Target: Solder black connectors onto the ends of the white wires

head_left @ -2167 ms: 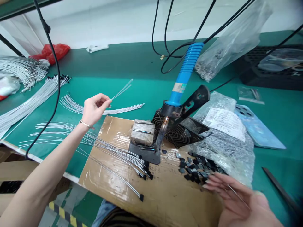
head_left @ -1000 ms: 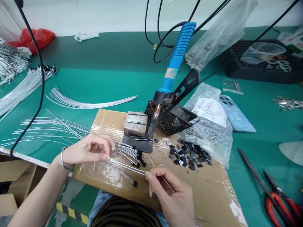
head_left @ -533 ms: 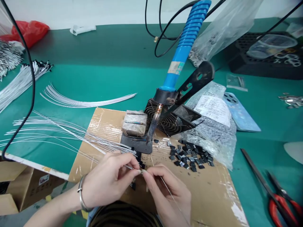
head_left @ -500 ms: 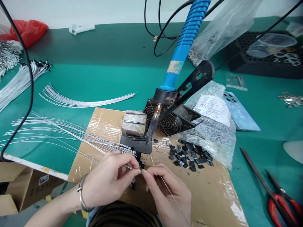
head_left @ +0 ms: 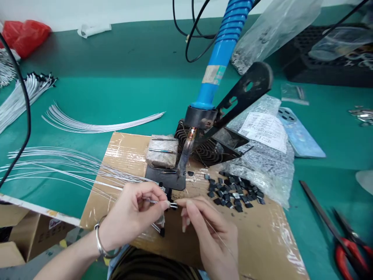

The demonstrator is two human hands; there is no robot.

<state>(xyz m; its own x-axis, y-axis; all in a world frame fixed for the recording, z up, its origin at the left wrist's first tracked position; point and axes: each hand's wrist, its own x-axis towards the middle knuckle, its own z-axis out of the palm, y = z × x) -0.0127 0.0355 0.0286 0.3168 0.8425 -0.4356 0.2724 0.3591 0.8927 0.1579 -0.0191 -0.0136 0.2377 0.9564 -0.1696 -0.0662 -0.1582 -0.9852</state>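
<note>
My left hand [head_left: 132,214] pinches a thin white wire [head_left: 87,179] near its end, over the taped cardboard sheet [head_left: 256,241]. My right hand [head_left: 211,233] meets it fingertip to fingertip, pinching a small black chip [head_left: 174,205] at the wire's tip, with a fine strand running back across the palm. Just beyond the fingers stands a blue-handled soldering iron [head_left: 217,70] in a black stand [head_left: 166,181], tip down beside a grey sponge block [head_left: 161,151]. A pile of black chips [head_left: 234,191] lies to the right.
White wires fan out at left [head_left: 96,126] on the green bench [head_left: 116,89]. Behind the iron are a fan grille [head_left: 214,149], a bag of parts [head_left: 266,155] and a phone [head_left: 300,134]. Red-handled scissors [head_left: 348,249] lie at right, a black cable [head_left: 23,116] at left.
My left hand came back from the far wires with one wire and met my right hand over the cardboard. Both hands have since stayed pinched together at the wire's tip.
</note>
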